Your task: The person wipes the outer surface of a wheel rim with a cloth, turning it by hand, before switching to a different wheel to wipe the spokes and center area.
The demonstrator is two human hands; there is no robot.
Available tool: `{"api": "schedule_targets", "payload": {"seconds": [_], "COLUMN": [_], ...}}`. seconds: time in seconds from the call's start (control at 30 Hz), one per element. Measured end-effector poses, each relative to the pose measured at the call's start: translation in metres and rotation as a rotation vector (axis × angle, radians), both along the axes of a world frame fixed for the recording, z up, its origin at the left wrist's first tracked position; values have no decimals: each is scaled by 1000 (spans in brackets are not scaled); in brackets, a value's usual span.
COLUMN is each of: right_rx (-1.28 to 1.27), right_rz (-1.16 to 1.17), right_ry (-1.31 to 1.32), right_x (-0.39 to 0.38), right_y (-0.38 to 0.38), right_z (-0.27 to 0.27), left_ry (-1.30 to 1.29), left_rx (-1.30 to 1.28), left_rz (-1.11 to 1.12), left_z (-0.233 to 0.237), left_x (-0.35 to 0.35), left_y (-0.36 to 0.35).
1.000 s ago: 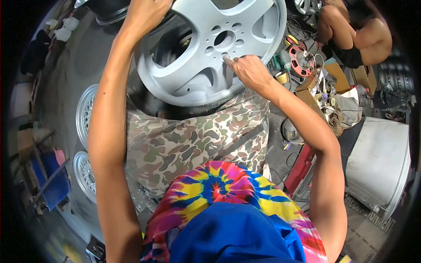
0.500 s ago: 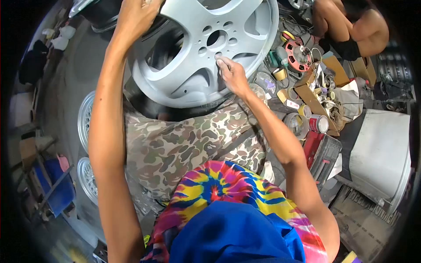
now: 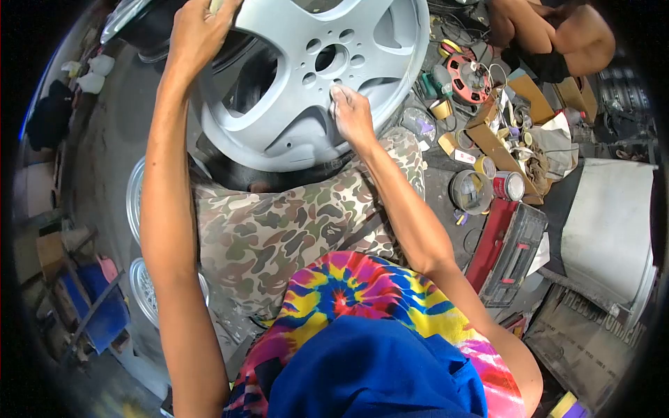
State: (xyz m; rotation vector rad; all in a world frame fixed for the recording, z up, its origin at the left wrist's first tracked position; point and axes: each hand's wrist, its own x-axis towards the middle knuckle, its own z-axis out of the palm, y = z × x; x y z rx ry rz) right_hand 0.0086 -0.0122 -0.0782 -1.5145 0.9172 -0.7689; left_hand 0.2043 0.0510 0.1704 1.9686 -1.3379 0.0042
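Observation:
A grey alloy wheel (image 3: 306, 136) with broad spokes leans tilted in front of my knees, its bolt holes facing me. My left hand (image 3: 198, 35) is closed at the wheel's upper left edge, by the end of a spoke. A small pale yellowish bit shows between its fingers, and the fingertips run out of the frame. My right hand (image 3: 350, 115) presses bent, dusty fingertips against the hub face by the lower bolt hole; whatever they pinch is hidden. Below the wheel lies camouflage cloth (image 3: 293, 230) over my legs.
Two mesh-patterned wheels (image 3: 143, 292) stand left of my arm. On the right are a red cable reel (image 3: 468, 78), a cardboard box (image 3: 498, 143) of supplies, a can (image 3: 509, 186), a clear tub (image 3: 470, 191) and a red-black toolbox (image 3: 512, 254). Another person (image 3: 550, 42) sits at upper right.
The view has shifted slightly, so the wheel and hands sit a little further left. My right hand's fingers have bent more and stay near the same bolt hole. My left hand keeps its place.

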Motion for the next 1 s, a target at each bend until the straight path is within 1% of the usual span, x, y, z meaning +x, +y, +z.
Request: {"api": "schedule_targets", "payload": {"seconds": [0.03,0.07,0.1,0.17,0.2,0.23,0.3,0.33,0.4,0.43,0.47,0.5,0.57,0.63,0.67,0.7,0.77,0.8,0.83,0.9,0.93,0.97,1.0], "right_rx": [78,298,294,801,865,874,1113,1141,1138,1143,1074,922,565,-13,-134,-139,156,124,127,147,365,360,644], "right_rz": [50,61,64,39,42,33,-31,-39,-48,-65,-80,-43,-75,-20,-64,-57,-46,-28,-33,18,-12,-10,-9], "right_ry": [-46,-151,-156,-378,-478,-477,-674,-678,-690,-693,-653,-603,-261,152,115,116,51,-7,-8,-88,-186,-187,-378], "right_x": [5,6,0,-15,-14,-10,5,5,-7,-10,-9,-7,2,-1,-3,-8,-21,-22,-18,-4,3,2,-2], "right_y": [-5,-6,-4,-2,-3,-7,-18,-19,-16,-17,-18,-19,-6,-2,1,5,13,13,7,-2,-4,-8,-14], "right_z": [2,4,20,45,44,36,32,36,39,38,35,35,50,36,25,25,20,22,16,15,21,23,21], "left_ry": [-5,2,12,-4,0,0,-63,-49,0,5,-6,-21,-49,-41,-43,-14,24,3,-26,4,-9,-19,-18], "left_rx": [-2,-62,-121,-156,-72,14,-27,-62,-145,-152,-73,10,9,-165,-170,-172,-165,-94,-30,-34,-65,-96,-98], "left_rz": [-7,-50,-87,-85,-9,55,18,-21,-70,-60,-3,46,40,-35,-32,-45,-48,-19,6,-3,-22,-36,-33], "left_z": [0,-2,-4,-3,1,3,0,0,-2,-2,-3,-2,2,2,0,-2,-10,-9,-6,-4,-4,-4,-3], "left_x": [-1,0,1,2,0,-3,1,2,1,4,6,4,-8,-20,-16,-10,3,5,5,2,2,2,2], "left_y": [-1,-1,0,1,3,2,-2,-2,-1,-1,0,0,1,2,1,-1,0,0,-2,-3,-3,-2,-1]}}
